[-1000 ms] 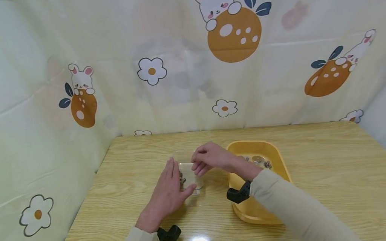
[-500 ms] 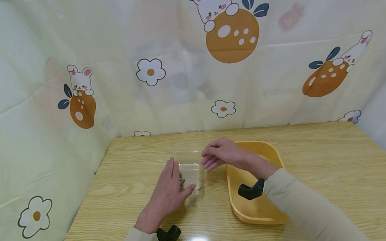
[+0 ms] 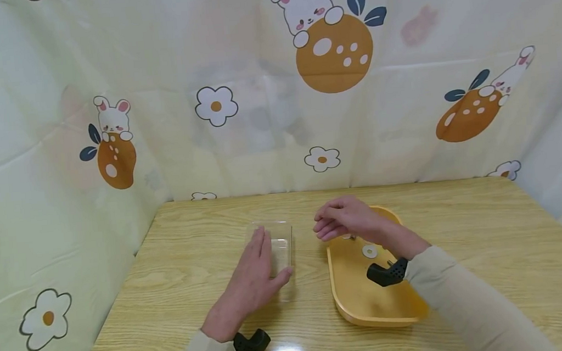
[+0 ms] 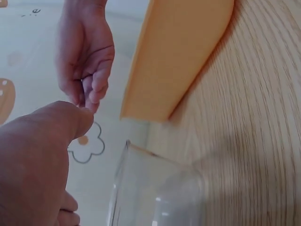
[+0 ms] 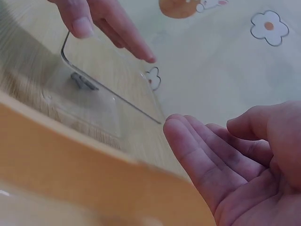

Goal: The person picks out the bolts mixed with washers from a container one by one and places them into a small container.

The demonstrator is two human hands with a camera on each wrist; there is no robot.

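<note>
A clear plastic box (image 3: 285,252) stands on the table, with small metal pieces (image 5: 83,82), perhaps screws, seen through its wall in the right wrist view. My left hand (image 3: 250,282) is over its left side with fingers straight, covering part of it; whether it touches the box I cannot tell. To the right, my right hand (image 3: 349,218) hovers at the back left corner of an orange tray (image 3: 333,281). Its fingers are loosely bent, and the palm (image 5: 249,193) holds nothing visible. Inside the tray lie a round washer (image 3: 369,251) and other small metal parts, partly hidden by the right arm.
The wooden table (image 3: 178,260) ends at the back against a hanging patterned cloth (image 3: 259,144). A strip of table separates the clear box from the tray. Black wrist devices (image 3: 388,273) sit at both cuffs.
My right hand has withdrawn from the clear box rightward to the tray's back left corner. The left hand has shifted slightly right and hides more of the box's contents.
</note>
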